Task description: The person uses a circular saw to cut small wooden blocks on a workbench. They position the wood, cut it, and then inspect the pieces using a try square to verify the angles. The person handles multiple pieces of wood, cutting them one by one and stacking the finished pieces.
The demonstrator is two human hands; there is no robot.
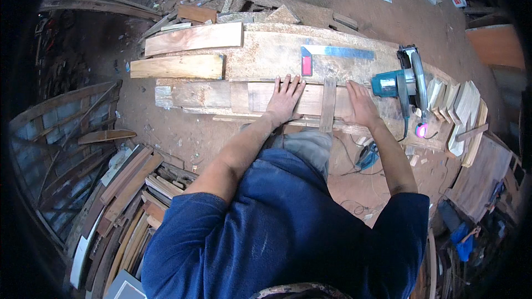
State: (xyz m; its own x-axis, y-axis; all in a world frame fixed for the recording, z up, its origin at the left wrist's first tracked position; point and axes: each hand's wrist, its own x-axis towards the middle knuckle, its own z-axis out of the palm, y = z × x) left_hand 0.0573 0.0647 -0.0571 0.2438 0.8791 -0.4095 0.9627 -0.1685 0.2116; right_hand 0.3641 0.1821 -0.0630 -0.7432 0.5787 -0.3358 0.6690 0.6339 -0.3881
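- Any writing on the power saw [396,84] is looking too small to read.
- The left hand [285,99] is lying palm down on the flat board [307,97]. Its fingers are stretching out with small gaps between them, and the tips are reaching the board's far edge.
- The right hand [361,105] is resting on the right end of that board. Its fingers are pointing forward, nearly straight and close together. I cannot tell if either hand is squeezing the wood.
- The board is lying on the near side of the workbench [266,47], in front of the person.
- One thin wood strip [328,105] is crossing over the board, between the two hands.
- Two thick planks, one far [194,39] and one near [177,67], are lying on the left of the bench.
- One metal square [341,51] with a red patch on its handle is lying past the hands.
- One saw, blue-green and black, is sitting right of the right hand.
- One pink ring [421,130] is lying just below the saw.
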